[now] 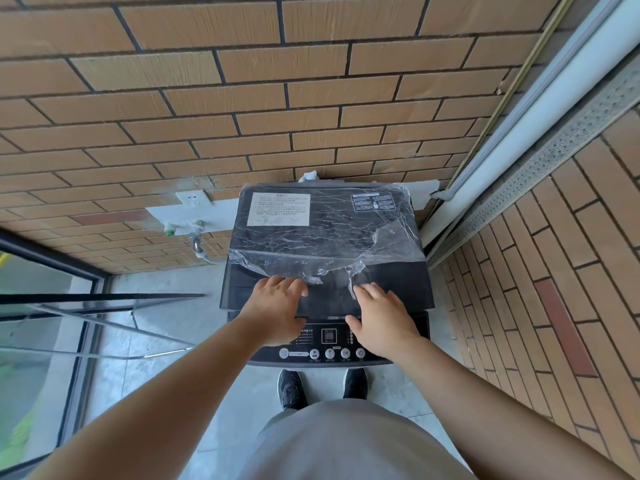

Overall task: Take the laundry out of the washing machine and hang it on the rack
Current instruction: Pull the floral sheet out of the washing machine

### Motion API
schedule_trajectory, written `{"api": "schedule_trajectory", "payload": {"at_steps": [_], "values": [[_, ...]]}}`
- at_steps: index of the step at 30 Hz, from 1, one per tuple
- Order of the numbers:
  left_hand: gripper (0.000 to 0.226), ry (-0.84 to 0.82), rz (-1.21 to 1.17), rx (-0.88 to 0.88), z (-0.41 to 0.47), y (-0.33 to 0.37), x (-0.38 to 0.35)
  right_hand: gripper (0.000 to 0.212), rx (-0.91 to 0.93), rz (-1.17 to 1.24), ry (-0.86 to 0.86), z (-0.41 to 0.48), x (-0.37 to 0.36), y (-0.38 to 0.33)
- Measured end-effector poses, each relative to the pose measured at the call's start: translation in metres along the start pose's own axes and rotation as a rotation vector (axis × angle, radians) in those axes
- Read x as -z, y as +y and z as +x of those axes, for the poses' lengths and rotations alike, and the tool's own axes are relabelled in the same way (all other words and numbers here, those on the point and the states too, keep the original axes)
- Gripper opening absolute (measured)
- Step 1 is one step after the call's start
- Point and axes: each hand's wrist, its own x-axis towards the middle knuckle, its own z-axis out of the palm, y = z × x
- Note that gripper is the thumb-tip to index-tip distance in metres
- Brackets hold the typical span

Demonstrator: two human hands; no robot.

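A dark top-loading washing machine [408, 282] stands against the brick wall, straight in front of me. Its lid [322, 233] is down and partly wrapped in torn clear plastic film [391, 244]. My left hand [277, 306] lies on the lid's front edge, fingers spread and fairly straight, thumb at the edge. My right hand [381, 317] rests beside it on the same edge, fingers straight, thumb out to the left. The control panel [329, 344] with round buttons sits just below both hands. No laundry shows; the drum is hidden under the lid.
A metal drying rack [104, 306] stands at the left beside a glass door [41, 306]. A socket [193, 199] and a tap with hose [195, 237] are on the wall left of the machine. A sliding-door frame [519, 140] runs along the right. My shoes [322, 389] stand close to the machine.
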Motion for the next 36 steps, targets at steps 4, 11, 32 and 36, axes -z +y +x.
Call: {"api": "schedule_trajectory", "payload": {"at_steps": [4, 11, 32, 36], "values": [[0.052, 0.142, 0.105, -0.079, -0.010, -0.001, 0.017, 0.054, 0.083, -0.037, 0.279, -0.007, 0.011, 0.005], [0.044, 0.264, 0.150, -0.086, -0.006, 0.000, 0.041, 0.041, 0.206, -0.146, 0.507, -0.006, 0.027, 0.015], [0.024, 1.129, 0.202, -0.168, 0.036, -0.022, 0.156, 0.007, 0.179, -0.123, 1.229, 0.064, 0.163, -0.007], [0.038, 1.134, 0.295, -0.180, 0.050, -0.029, 0.165, 0.013, 0.182, -0.109, 1.249, 0.080, 0.177, -0.010]]}}
